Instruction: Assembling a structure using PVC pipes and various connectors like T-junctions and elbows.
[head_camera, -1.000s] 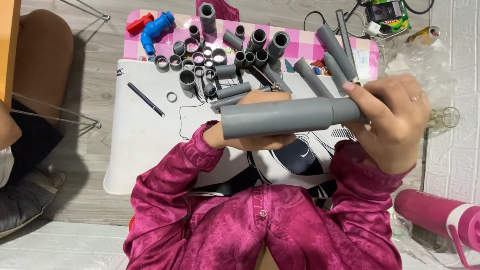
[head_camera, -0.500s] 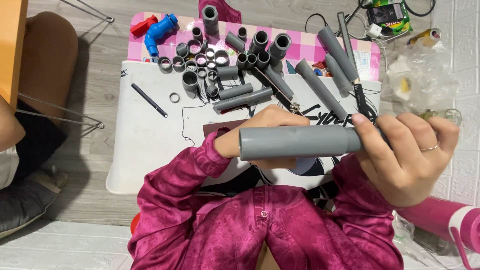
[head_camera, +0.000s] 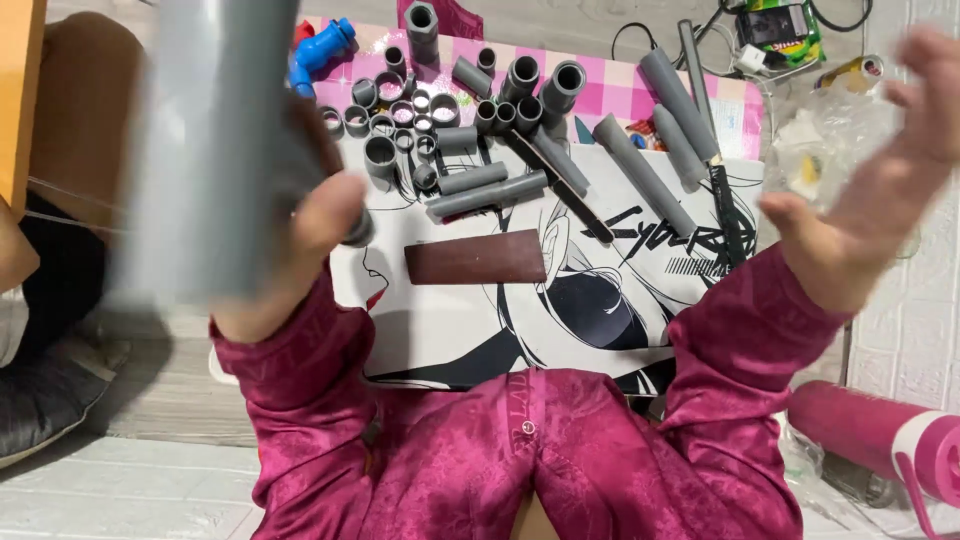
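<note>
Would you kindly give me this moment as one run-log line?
left hand: grips blurred grey pipe, raised | right hand: open, empty | mat: brown sanding block, loose pipe pieces

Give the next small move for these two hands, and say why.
Probably bring the open right hand back onto the grey pipe. The left hand alone holds it, raised and blurred, above the mat, with the brown sanding block lying free.
</note>
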